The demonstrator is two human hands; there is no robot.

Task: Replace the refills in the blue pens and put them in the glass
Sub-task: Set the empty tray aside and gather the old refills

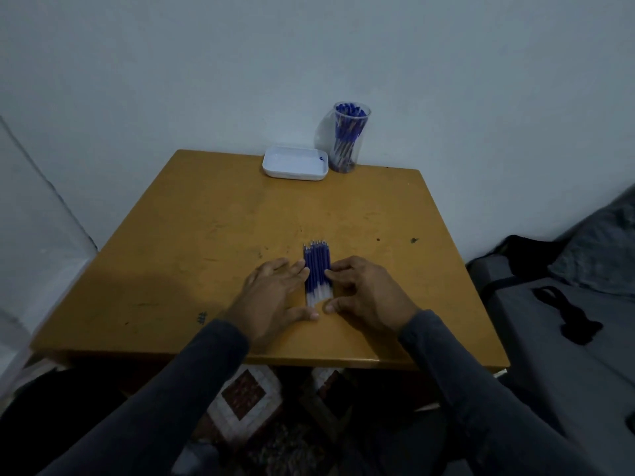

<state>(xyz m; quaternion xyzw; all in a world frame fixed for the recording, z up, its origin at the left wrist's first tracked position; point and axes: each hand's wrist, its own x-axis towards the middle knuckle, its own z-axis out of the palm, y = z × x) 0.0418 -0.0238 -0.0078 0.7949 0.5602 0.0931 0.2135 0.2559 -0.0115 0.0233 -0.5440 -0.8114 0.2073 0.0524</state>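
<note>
Where both hands flank the refills, left hand flat, right hand perhaps pinching.

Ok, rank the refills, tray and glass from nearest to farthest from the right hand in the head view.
1. Refills: touching the right hand, on its left.
2. Tray: far edge of the table, ahead and left.
3. Glass: far edge, just behind the tray's right end.

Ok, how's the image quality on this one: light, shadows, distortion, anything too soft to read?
Head view: dim, bluish light with no glare; the table darkens toward its near-left corner; wide-angle bending curves the table edges and wall line; the refills between the left hand and right hand are sharp enough to tell apart, while the pens in the glass blur together.
</note>
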